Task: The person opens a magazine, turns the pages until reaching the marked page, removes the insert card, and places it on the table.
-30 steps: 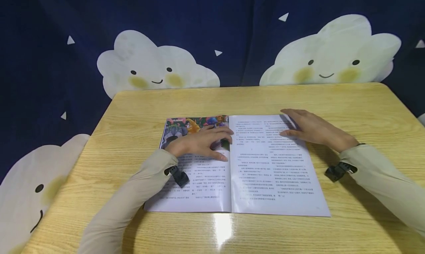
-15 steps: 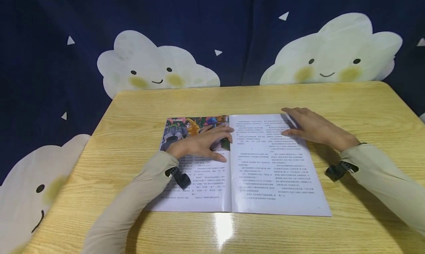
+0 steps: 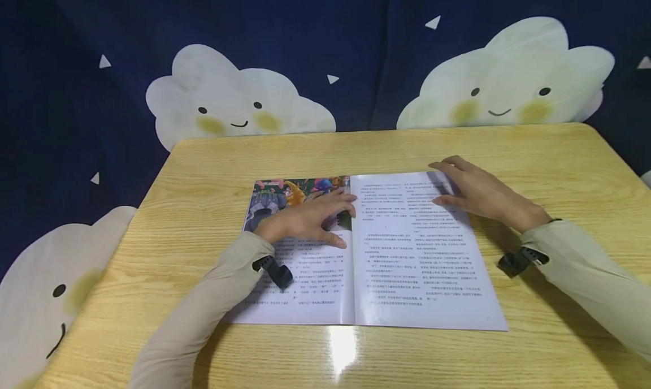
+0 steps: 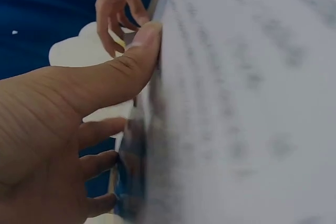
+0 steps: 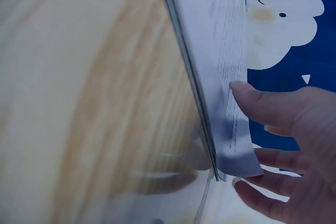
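A thin magazine (image 3: pixel 432 312) lies open on the table, with printed text on both pages and a colourful cartoon picture (image 3: pixel 264 199) at the top of the left one. My left hand (image 3: pixel 302 222) rests over that picture, fingers spread towards the fold. At the far right corner, my right hand (image 3: pixel 483 194) holds the edge of the right page. In the right wrist view, the corner of the page (image 5: pixel 236 156) bends up, with the thumb on its printed face and the other fingers around and under its edge.
The wooden table (image 3: pixel 152 253) extends on all sides of the magazine. Behind it hangs a dark blue curtain (image 3: pixel 366 44) with smiling white clouds. Both sleeves have black wrist devices (image 3: pixel 521 262) near the cuffs.
My right fingers have risen slightly at the far right corner, and the page edge there has lifted with them. The left hand stays almost still on the left page.
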